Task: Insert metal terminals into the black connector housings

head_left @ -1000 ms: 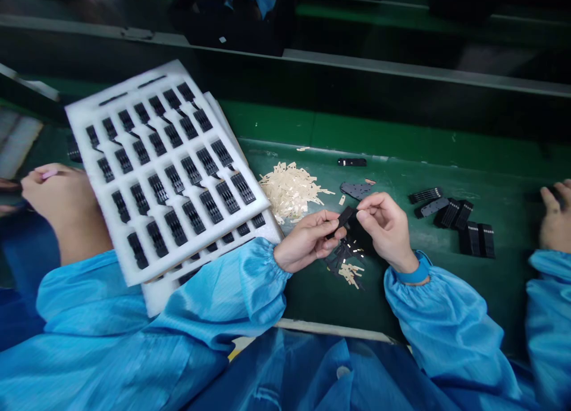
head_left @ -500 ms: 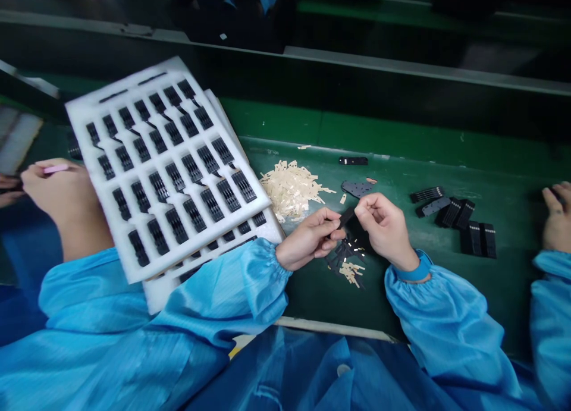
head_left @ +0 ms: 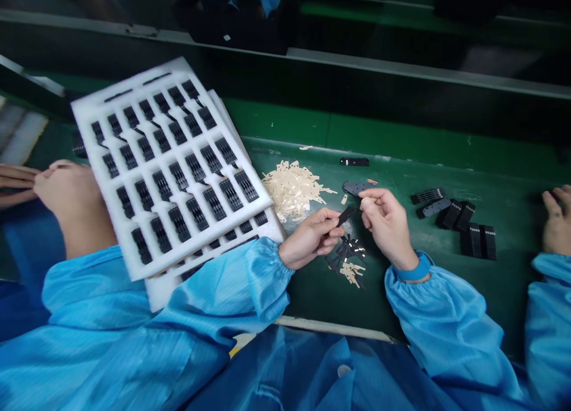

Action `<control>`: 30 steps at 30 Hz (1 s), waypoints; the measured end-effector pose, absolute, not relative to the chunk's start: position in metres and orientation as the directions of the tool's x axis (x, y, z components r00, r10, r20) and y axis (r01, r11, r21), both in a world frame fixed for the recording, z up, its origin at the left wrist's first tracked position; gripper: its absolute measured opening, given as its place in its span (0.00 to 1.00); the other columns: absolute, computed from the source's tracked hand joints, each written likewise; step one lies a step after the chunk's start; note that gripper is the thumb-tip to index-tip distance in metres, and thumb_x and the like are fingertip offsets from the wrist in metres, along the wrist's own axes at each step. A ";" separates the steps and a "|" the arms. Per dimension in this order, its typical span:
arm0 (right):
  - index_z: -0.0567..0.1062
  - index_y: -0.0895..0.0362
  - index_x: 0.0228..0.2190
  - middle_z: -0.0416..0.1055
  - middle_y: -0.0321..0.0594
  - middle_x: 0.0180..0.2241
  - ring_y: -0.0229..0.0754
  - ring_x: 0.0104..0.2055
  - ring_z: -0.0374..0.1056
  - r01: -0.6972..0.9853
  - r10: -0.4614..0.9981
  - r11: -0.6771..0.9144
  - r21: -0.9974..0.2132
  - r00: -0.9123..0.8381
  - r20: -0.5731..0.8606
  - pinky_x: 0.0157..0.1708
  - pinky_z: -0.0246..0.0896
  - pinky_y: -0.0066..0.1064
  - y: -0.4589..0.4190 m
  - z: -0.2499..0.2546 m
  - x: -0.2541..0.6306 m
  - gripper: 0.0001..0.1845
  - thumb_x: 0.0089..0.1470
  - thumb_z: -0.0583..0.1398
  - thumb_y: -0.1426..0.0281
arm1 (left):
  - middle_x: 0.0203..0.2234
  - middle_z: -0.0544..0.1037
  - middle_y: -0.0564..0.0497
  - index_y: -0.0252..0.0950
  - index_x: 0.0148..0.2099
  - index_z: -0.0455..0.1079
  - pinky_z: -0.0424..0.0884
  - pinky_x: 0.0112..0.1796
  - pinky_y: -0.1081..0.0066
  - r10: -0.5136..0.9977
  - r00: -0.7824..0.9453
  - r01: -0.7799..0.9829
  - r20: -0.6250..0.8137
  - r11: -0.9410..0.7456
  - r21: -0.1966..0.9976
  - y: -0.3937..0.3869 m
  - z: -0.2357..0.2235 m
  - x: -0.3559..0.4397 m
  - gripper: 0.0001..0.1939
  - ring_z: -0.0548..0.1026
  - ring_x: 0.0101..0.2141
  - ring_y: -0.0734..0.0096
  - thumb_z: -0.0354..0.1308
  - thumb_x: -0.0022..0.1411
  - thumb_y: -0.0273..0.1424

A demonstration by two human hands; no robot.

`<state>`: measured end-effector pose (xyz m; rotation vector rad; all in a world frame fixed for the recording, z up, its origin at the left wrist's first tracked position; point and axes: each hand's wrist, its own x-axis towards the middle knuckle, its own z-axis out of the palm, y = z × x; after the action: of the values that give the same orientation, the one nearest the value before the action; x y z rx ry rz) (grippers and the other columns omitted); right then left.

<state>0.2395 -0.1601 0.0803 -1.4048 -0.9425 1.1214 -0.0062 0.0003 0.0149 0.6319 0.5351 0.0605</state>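
- Head view: left hand [head_left: 312, 238] pinches black part [head_left: 345, 216] between thumb and fingers; free end points to two o'clock.
- Right hand [head_left: 387, 226] at part's three o'clock, fingers curled; cannot tell if it grips anything.
- Black pieces [head_left: 349, 248] at six o'clock, pale tabs [head_left: 292, 188] at ten.
- Part probably light, stiff, slick; best held by long edges.

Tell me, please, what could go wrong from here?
The left hand grips the black part near one end, so it might slip among the scattered dark pieces.

The upper foam tray sits askew on the lower foam tray, close to the left sleeve; a nudge could shift it.
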 end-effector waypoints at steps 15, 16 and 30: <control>0.79 0.52 0.46 0.76 0.43 0.42 0.47 0.40 0.72 0.155 0.898 -0.149 -0.977 0.435 -0.068 0.37 0.71 0.38 -0.110 0.011 0.139 0.15 0.61 0.63 0.59 | 0.24 0.62 0.61 0.39 0.42 0.56 0.53 0.17 0.82 0.297 0.908 0.066 -0.294 0.592 0.803 -0.003 0.012 -0.009 0.16 0.57 0.18 0.83 0.57 0.68 0.44; 0.80 0.51 0.44 0.76 0.41 0.39 0.45 0.36 0.71 0.202 0.894 -0.133 -0.970 0.447 -0.029 0.34 0.69 0.36 -0.109 0.011 0.138 0.14 0.60 0.65 0.59 | 0.24 0.62 0.61 0.39 0.43 0.57 0.54 0.18 0.81 0.345 0.896 0.053 -0.280 0.543 0.838 -0.004 0.011 -0.009 0.16 0.57 0.18 0.82 0.56 0.68 0.45; 0.77 0.57 0.35 0.69 0.32 0.21 0.33 0.19 0.60 0.030 0.899 -0.275 -0.961 0.363 -0.246 0.19 0.54 0.26 -0.104 0.017 0.157 0.15 0.56 0.67 0.58 | 0.25 0.72 0.56 0.38 0.45 0.64 0.62 0.23 0.77 0.505 0.809 0.245 -0.301 0.175 0.954 -0.005 0.008 -0.008 0.12 0.67 0.22 0.78 0.48 0.72 0.42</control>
<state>0.1572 -0.1036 0.0169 -1.6133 -0.8488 1.0769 -0.0085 -0.0052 0.0076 1.4123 0.6555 0.2040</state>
